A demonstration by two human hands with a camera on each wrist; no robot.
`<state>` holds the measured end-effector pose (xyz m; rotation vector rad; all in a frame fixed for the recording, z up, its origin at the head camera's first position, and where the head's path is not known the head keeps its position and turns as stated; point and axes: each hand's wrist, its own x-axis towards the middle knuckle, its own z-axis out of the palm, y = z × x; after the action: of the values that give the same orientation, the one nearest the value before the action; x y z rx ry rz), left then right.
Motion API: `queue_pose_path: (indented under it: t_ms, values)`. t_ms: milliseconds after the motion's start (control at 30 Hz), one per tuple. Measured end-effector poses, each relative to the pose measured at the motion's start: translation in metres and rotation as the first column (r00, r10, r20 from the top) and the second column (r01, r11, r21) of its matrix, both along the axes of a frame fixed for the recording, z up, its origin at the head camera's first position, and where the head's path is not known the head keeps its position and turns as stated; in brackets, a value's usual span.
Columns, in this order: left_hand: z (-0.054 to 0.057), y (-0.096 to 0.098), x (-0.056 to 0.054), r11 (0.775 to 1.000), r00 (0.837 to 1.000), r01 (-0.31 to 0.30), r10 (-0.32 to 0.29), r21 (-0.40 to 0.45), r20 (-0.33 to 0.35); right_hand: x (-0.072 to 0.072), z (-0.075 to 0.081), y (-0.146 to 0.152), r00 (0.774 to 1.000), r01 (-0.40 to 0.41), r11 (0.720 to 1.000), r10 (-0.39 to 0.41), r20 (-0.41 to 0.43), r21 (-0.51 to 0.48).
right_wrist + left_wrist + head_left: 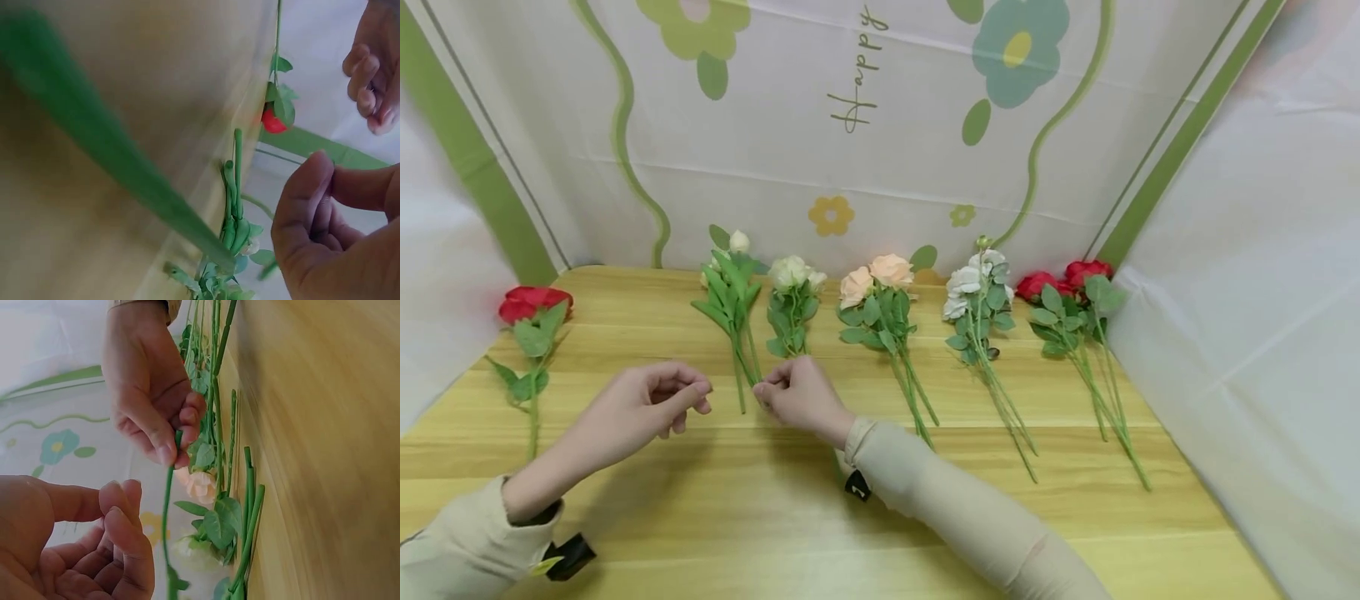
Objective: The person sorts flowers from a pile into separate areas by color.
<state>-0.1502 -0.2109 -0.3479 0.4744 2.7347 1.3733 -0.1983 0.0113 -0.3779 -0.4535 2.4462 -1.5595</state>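
Observation:
In the head view, my right hand (802, 398) pinches the end of a green stem between thumb and fingers. It belongs to the white tulips (730, 292), whose long leaves and pale buds lie toward the back. The left wrist view shows this pinched stem (166, 512) raised off the table, while other stem ends (253, 500) lie on the wood. My left hand (643, 404) hovers to the left of the tulips, fingers loosely curled and holding nothing. Just right of the tulips lie cream-white flowers (792, 275), their lower stems hidden behind my right hand.
Peach roses (887, 275), white flowers (977, 279) and red roses (1086, 275) lie in a row to the right on the wooden table (737, 517). A red rose (535, 307) lies at the far left. A printed cloth (760, 125) hangs behind.

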Motion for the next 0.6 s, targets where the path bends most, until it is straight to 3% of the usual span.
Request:
queue_pose_path:
  t_ms: [267,367,467,600]
  values:
    - [0.002,-0.003,0.001,1.000,1.000,0.003,-0.002,-0.026,0.026,-0.021,0.006,-0.010,0.996,-0.047,0.998,0.043,0.077,0.051]
    - [0.003,-0.003,0.001,0.999,0.999,0.016,-0.015,-0.032,0.031,-0.027,0.006,-0.015,0.996,-0.076,0.990,0.069,0.057,0.122]
    - [0.004,-0.003,0.002,0.998,0.999,0.026,-0.025,-0.049,0.027,-0.031,0.005,-0.020,0.993,-0.116,0.962,0.119,0.004,0.247]
    - [0.005,-0.004,0.002,0.996,0.999,0.049,-0.047,-0.073,0.029,-0.031,0.003,-0.025,0.981,-0.145,0.905,0.185,-0.061,0.401]
